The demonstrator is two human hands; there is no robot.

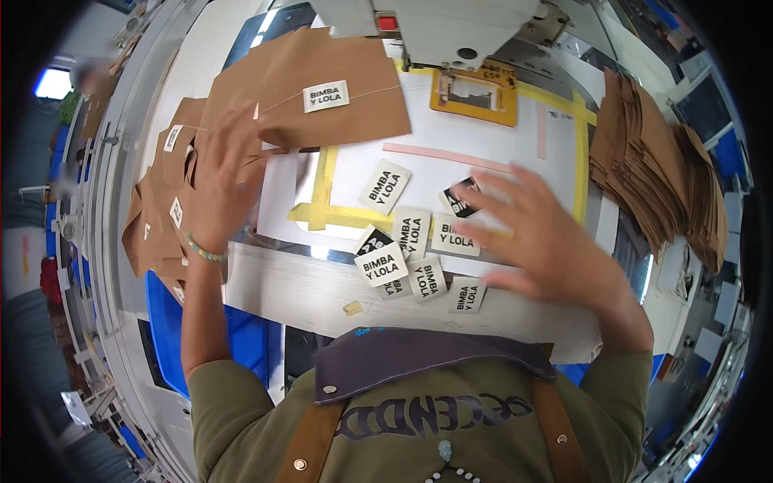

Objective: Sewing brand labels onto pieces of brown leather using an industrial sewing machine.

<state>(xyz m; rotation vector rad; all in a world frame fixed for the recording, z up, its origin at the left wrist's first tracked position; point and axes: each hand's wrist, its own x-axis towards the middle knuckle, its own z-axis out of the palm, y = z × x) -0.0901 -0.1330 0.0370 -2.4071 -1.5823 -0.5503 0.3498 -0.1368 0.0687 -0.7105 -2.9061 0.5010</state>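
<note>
My left hand (228, 165), somewhat blurred, is over the left end of a brown panel (346, 60); its fingers look stretched out. A white label (326, 96) with black lettering lies on that panel, and a thin thread runs across it. More brown panels with small white labels (175, 212) are heaped beside and under my left wrist. My right hand (527, 233) hovers with spread fingers over the right side of several loose labels (381, 265). Most of these are white with black print; a few show a dark face, like the dark label (460, 198) near my fingertips.
A sewing machine head (459, 28) hangs over the far side, with a yellow frame (475, 95) below it. Yellow tape (326, 181) borders the white work surface. Stacked brown panels (644, 153) stand at the right. A blue bin (241, 342) is below left.
</note>
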